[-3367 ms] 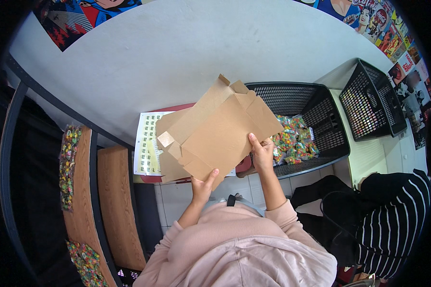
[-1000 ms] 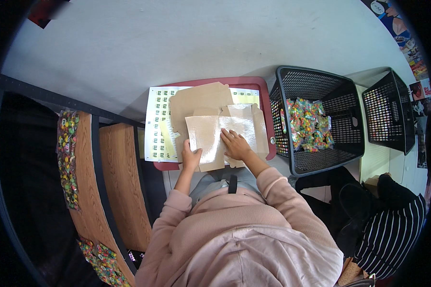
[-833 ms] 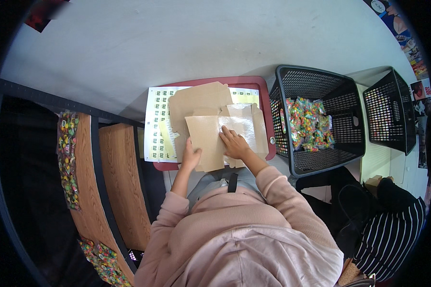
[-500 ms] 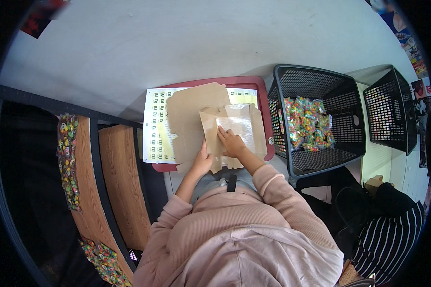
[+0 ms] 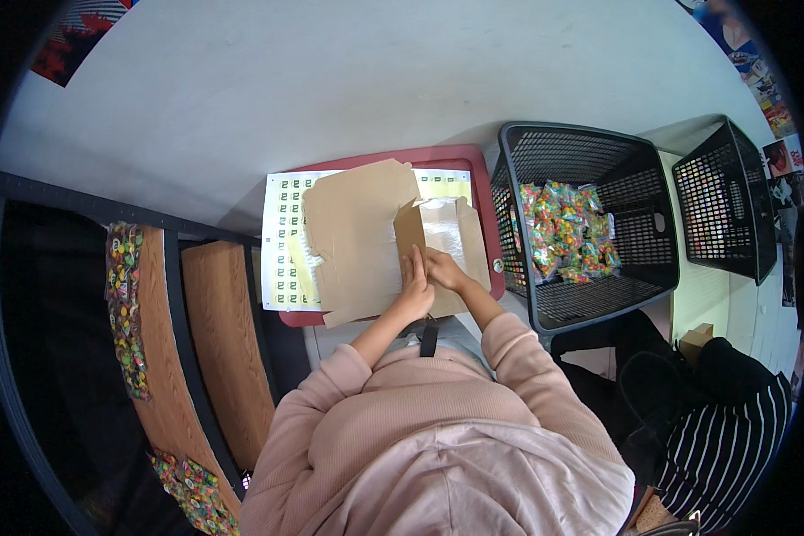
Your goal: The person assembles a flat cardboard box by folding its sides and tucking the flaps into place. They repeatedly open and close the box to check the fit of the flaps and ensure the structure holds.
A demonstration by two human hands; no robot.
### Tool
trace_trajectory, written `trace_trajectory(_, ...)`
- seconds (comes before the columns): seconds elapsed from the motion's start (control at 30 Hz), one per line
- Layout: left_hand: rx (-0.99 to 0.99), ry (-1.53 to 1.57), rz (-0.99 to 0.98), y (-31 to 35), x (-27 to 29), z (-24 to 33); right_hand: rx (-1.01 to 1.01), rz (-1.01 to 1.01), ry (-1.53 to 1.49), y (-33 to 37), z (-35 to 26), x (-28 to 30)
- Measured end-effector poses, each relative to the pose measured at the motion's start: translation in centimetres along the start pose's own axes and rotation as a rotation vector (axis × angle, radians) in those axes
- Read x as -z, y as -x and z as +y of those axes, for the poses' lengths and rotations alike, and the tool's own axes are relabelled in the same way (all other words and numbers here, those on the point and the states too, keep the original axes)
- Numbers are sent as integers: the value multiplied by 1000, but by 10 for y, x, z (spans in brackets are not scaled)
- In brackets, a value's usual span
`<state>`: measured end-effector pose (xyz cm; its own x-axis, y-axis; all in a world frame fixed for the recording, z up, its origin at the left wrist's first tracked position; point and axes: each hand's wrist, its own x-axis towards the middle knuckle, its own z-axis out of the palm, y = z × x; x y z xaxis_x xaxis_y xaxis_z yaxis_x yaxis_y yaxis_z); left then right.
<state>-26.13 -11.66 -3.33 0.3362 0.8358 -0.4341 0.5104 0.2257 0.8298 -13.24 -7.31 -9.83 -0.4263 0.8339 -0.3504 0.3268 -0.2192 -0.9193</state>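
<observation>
A flat brown cardboard box blank (image 5: 353, 241) lies spread before me, its left part a wide flat lid panel. Along the middle, one side wall (image 5: 410, 229) of the box stands folded upright. My left hand (image 5: 415, 290) presses its nearly straight fingers along the outer left face of that wall. From the inside, my right hand (image 5: 444, 270) bears on the same wall, its fingers bent and partly hidden. Together they grip the near end of the wall. Clear glossy film (image 5: 442, 214) shows in the box's far part.
Under the box are a sheet of printed labels (image 5: 281, 214) and a red-rimmed board (image 5: 484, 179). At right stands a black basket (image 5: 590, 134) holding candy bags (image 5: 563, 228), with another basket (image 5: 728, 205) beyond. Wooden shelves (image 5: 228, 330) are at left; a person in stripes (image 5: 732, 447) is at lower right.
The side wall has swung up from lying flatter to upright. My left hand has moved right and up against it, and my right hand has shifted to its inner side.
</observation>
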Motion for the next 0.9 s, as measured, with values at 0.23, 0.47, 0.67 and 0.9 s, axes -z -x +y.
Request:
trace_trajectory(0.23,296,-223,-136,-16,-17,29,-204,130,-940,4,-14,18)
trace_trajectory(0.47,377,-304,-206,-30,-35,41,-289,209,-529,-14,10,37)
trace_trajectory(0.67,133,-479,-202,-35,-24,-10,-286,606,278,-10,-8,31)
trace_trajectory(0.9,-51,-902,-53,-39,14,-20,-334,778,408,-8,-38,9)
